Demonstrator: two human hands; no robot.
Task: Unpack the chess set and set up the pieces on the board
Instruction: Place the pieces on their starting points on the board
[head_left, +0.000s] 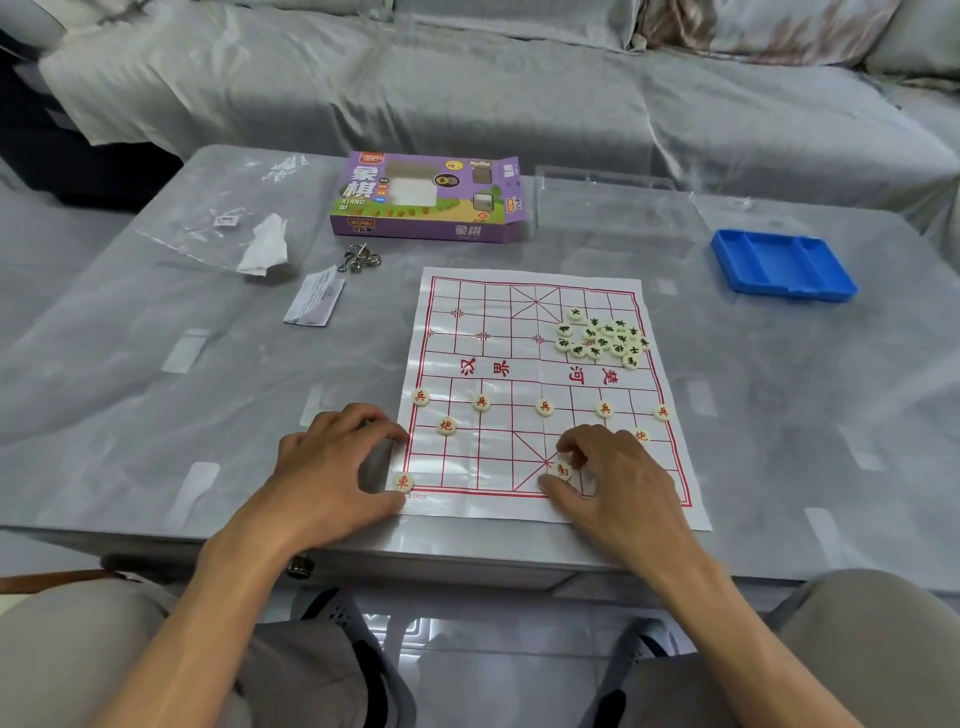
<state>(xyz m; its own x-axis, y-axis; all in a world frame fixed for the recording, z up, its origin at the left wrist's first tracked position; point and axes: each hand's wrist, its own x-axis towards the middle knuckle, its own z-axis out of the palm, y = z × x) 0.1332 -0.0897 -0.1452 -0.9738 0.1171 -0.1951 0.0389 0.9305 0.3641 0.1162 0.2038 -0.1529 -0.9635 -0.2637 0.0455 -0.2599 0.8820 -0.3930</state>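
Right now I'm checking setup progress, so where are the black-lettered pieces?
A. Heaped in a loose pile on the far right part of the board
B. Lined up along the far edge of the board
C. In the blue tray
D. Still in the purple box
A: the black-lettered pieces lie bunched together on the far right part of the paper board, while the blue tray shows no pieces.

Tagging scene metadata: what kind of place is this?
Most likely a home living room: a sofa draped in a grey-white cover stands behind a low grey marble-look table, which carries a paper xiangqi board and its purple cardboard game box.
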